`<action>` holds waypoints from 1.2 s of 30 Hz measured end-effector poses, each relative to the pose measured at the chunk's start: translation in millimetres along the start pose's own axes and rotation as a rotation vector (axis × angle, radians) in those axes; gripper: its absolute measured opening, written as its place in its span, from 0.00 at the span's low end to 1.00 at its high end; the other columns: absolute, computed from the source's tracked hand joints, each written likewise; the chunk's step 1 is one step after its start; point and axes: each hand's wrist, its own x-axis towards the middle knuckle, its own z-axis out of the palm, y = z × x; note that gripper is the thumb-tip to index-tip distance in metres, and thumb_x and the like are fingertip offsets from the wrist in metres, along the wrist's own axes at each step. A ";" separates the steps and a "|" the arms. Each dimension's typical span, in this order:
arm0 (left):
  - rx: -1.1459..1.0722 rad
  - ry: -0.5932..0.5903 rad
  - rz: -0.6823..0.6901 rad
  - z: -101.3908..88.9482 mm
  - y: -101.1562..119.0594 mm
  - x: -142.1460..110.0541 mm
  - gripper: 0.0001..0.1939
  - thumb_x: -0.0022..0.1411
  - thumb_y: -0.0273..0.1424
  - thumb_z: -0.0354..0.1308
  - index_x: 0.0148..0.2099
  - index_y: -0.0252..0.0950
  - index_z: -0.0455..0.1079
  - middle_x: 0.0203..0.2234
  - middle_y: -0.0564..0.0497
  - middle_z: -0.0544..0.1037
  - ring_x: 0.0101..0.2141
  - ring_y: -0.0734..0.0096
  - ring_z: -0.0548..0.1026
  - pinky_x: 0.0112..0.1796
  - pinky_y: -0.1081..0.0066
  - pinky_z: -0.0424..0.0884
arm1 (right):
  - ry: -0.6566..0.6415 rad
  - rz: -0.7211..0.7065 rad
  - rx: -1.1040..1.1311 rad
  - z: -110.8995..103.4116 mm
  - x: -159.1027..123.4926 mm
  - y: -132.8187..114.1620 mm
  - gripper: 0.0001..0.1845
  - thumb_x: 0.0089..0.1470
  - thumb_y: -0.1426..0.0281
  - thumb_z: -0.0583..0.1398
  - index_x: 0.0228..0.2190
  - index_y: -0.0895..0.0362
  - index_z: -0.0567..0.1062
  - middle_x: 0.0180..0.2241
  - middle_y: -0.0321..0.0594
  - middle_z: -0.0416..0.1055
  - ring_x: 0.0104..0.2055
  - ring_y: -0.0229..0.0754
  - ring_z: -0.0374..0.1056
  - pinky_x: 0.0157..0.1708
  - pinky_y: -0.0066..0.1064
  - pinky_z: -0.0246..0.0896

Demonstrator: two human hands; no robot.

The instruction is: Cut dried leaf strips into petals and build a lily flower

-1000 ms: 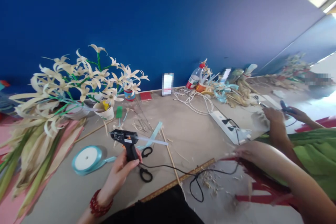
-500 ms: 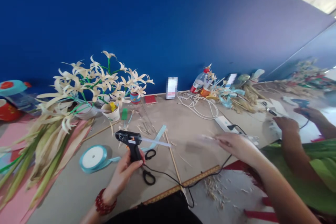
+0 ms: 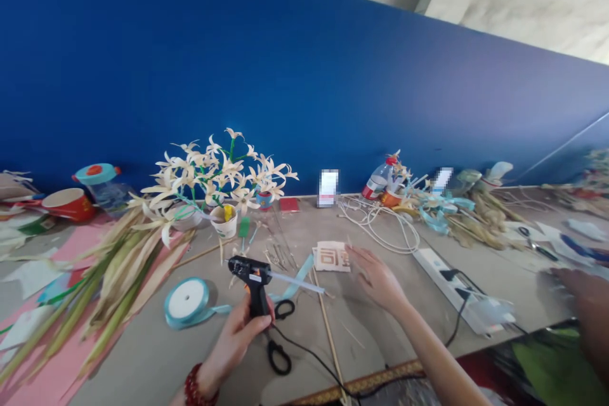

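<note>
Left hand (image 3: 245, 328) was wrapped round the glue gun (image 3: 250, 271) above the tabletop (image 3: 128, 346), toward its front edge; gun judged light, rigid, best gripped by the handle; right hand (image 3: 378, 279), fingers extended, reached the printed packet (image 3: 328, 257), hold unclear

We are in a craft workshop: our worktable (image 3: 137, 361) holds a glue gun (image 3: 254, 273), scissors (image 3: 271, 344), a ribbon spool (image 3: 181, 306), pale artificial flowers (image 3: 231, 171) and husks (image 3: 102, 292); a co-worker's hand (image 3: 580, 292) shows beside us, and the blurred heap (image 3: 598, 168) at far right may be more flowers.
</note>
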 end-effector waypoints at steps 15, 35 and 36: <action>-0.059 -0.077 -0.062 27.3 11.0 -6.9 0.12 0.57 0.36 0.61 0.40 0.35 0.71 0.31 0.49 0.74 0.33 0.66 0.71 0.36 0.68 0.67 | 0.179 0.355 0.733 -9.7 4.8 -20.0 0.24 0.56 0.58 0.58 0.49 0.60 0.73 0.29 0.45 0.80 0.23 0.41 0.69 0.27 0.34 0.70; -0.086 0.098 0.062 37.4 0.9 10.6 0.21 0.57 0.33 0.62 0.52 0.35 0.70 0.45 0.44 0.76 0.48 0.55 0.72 0.52 0.59 0.66 | 0.047 0.376 1.385 38.8 27.8 -167.0 0.28 0.55 0.61 0.62 0.56 0.51 0.67 0.39 0.41 0.80 0.44 0.51 0.76 0.49 0.45 0.68; -0.076 0.100 0.069 37.4 0.2 10.5 0.21 0.57 0.33 0.62 0.53 0.35 0.70 0.47 0.43 0.76 0.50 0.54 0.71 0.53 0.58 0.65 | 0.053 0.366 1.371 41.9 26.7 -167.9 0.26 0.56 0.61 0.61 0.56 0.51 0.67 0.39 0.40 0.79 0.45 0.50 0.75 0.48 0.44 0.68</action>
